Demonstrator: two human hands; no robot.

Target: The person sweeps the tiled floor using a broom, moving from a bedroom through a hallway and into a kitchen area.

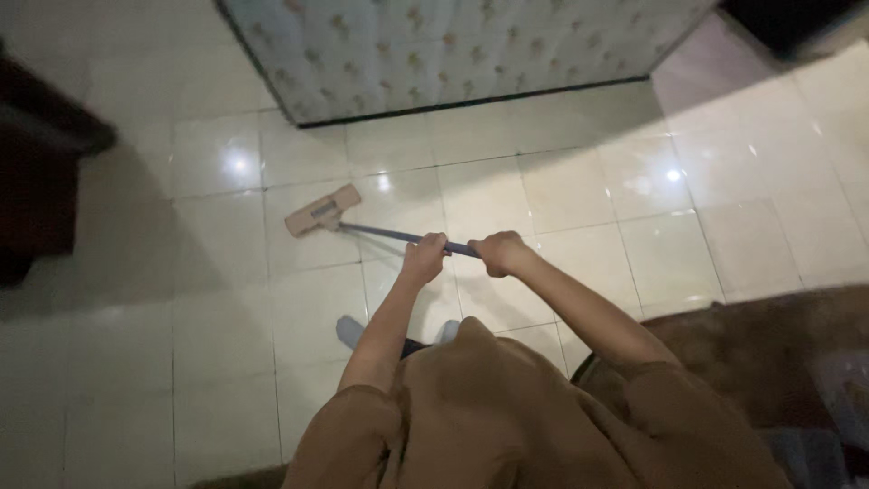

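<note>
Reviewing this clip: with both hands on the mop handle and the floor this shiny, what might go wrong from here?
1. The glossy pale tiled floor shows light glare; if wet, the person's feet in grey footwear might slip.
2. The flat tan mop head lies near the patterned bed base; a push forward may knock it.
3. The left hand and right hand grip the thin dark handle close together, perhaps weakening control.
</note>
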